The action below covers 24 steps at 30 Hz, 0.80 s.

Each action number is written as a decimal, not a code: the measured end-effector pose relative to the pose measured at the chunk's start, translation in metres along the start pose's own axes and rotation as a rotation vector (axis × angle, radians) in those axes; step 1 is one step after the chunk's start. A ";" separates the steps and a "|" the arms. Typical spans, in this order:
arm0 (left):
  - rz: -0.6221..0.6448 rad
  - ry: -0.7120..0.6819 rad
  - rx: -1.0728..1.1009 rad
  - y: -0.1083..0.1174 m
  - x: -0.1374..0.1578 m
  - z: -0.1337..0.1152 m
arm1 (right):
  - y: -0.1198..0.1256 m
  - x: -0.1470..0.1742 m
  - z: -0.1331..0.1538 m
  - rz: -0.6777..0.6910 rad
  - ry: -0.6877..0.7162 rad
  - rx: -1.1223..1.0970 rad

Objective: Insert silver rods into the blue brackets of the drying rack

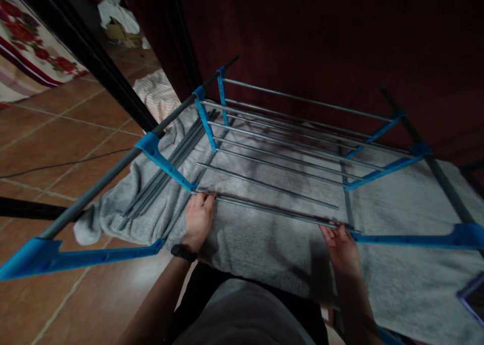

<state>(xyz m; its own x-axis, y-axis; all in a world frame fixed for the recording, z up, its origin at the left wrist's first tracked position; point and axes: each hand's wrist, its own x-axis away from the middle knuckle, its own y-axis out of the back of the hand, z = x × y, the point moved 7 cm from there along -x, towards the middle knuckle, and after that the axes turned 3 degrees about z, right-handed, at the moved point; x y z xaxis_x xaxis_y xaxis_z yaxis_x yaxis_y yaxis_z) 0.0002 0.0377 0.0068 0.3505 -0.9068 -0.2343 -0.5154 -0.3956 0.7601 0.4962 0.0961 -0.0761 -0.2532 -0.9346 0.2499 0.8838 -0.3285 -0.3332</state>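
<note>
Rod (264,208) at near side of rack (165,167); left hand (199,220), right hand (342,247) pinching ends; seemingly fitting, next needs alignment.

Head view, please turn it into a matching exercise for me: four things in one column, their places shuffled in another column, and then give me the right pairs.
Things
1. Left hand
2. Right hand
3. Dark wristband
4. Pile of grey rods

Places
A. Around the left wrist
B. Near the right end of the nearest long rod
C. On the grey blanket, toward the left of the picture
D. At the left end of the nearest long rod

Pairs
1-D; 2-B; 3-A; 4-C
</note>
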 end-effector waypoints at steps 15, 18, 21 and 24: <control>0.120 -0.144 -0.319 -0.015 -0.004 -0.006 | -0.006 0.008 0.005 -0.058 -0.039 -0.114; 0.133 -0.131 -0.308 -0.018 -0.002 -0.006 | -0.006 0.008 0.005 -0.052 -0.036 -0.121; 0.140 -0.122 -0.303 -0.019 0.000 -0.007 | -0.006 0.007 0.005 -0.051 -0.031 -0.137; 0.152 -0.124 -0.296 -0.020 0.000 -0.008 | -0.006 0.007 0.003 -0.040 -0.035 -0.147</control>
<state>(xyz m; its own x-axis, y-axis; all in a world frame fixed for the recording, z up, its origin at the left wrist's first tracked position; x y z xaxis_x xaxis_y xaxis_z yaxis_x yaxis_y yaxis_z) 0.0170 0.0465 -0.0037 0.1800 -0.9701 -0.1630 -0.2987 -0.2118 0.9305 0.4903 0.0925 -0.0691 -0.2705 -0.9159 0.2965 0.8056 -0.3840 -0.4511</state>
